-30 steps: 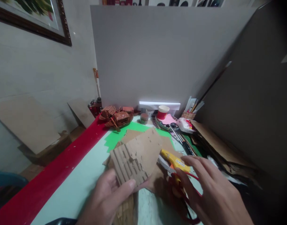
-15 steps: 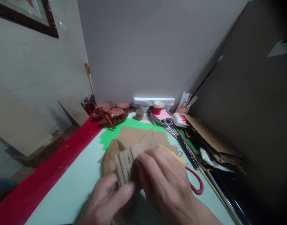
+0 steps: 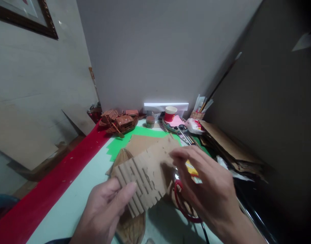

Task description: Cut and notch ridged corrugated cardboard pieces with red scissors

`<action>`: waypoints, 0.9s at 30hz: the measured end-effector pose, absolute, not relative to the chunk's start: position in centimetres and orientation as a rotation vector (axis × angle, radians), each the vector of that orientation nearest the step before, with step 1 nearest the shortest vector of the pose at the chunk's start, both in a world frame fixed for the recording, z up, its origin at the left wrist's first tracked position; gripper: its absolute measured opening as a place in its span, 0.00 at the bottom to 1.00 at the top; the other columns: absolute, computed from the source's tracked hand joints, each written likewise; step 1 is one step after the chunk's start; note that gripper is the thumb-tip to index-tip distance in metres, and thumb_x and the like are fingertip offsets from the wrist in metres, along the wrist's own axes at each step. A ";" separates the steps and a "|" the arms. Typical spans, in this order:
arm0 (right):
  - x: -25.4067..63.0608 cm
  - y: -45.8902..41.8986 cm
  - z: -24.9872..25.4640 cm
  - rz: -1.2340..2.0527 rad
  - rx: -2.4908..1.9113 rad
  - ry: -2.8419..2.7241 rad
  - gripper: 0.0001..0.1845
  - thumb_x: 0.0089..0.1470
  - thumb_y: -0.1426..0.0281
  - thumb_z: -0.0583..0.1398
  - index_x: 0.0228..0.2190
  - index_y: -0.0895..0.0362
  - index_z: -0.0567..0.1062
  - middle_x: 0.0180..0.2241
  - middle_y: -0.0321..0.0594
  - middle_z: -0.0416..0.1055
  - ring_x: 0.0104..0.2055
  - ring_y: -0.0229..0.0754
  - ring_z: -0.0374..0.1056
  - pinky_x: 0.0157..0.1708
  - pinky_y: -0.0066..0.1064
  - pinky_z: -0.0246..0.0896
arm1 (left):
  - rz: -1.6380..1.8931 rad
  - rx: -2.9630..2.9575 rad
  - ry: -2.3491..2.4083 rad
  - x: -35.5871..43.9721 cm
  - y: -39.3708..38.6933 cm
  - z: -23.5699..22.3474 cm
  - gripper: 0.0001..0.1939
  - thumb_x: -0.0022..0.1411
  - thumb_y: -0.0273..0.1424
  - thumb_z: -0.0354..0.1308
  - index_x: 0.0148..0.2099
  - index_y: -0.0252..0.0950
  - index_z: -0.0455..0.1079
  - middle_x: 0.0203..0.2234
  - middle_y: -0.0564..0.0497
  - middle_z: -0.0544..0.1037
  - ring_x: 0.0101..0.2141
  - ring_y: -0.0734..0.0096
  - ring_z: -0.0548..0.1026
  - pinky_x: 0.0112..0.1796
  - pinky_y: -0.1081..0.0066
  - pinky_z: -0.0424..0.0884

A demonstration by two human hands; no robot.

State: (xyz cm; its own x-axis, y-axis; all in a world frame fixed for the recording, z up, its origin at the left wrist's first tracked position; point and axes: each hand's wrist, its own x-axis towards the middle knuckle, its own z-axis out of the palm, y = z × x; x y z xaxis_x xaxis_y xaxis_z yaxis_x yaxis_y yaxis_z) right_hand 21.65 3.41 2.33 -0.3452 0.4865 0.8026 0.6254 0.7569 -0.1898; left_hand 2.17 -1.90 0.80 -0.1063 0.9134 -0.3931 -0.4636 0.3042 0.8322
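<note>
Left hand (image 3: 104, 206) pinches corrugated cardboard piece (image 3: 147, 173) at lower centre of frame; right hand (image 3: 208, 193), fingers loosely spread, touches its right edge above red-handled scissors (image 3: 182, 203).

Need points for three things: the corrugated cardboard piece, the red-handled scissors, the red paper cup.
corrugated cardboard piece (image 3: 147, 176), head view, on its ridged face near the middle
red-handled scissors (image 3: 180, 208), head view, on the red handle loop below the right hand
red paper cup (image 3: 170, 114), head view, on its red side wall
</note>
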 end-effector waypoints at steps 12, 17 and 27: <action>29.5 1.5 -4.1 -0.626 -1.212 -2.430 0.15 0.63 0.71 0.51 0.49 0.60 0.72 0.40 0.52 0.81 0.36 0.52 0.81 0.32 0.43 0.81 | 1.314 0.575 0.988 0.5 -0.7 0.2 0.14 0.59 0.36 0.71 0.48 0.42 0.83 0.47 0.47 0.86 0.54 0.53 0.79 0.42 0.74 0.79; 29.2 1.4 -4.4 -0.515 -1.288 -2.305 0.14 0.66 0.72 0.49 0.45 0.57 0.73 0.38 0.50 0.81 0.31 0.44 0.82 0.25 0.28 0.78 | 1.317 0.602 0.959 0.5 -0.5 0.6 0.12 0.63 0.35 0.68 0.48 0.43 0.83 0.48 0.47 0.86 0.55 0.55 0.78 0.46 0.72 0.77; 29.4 1.1 -5.6 -0.576 -1.249 -2.376 0.23 0.69 0.59 0.51 0.54 0.64 0.68 0.39 0.54 0.82 0.33 0.47 0.83 0.26 0.26 0.78 | 1.335 0.606 0.914 0.6 0.0 0.5 0.11 0.64 0.34 0.66 0.49 0.43 0.83 0.47 0.48 0.86 0.55 0.56 0.77 0.52 0.69 0.74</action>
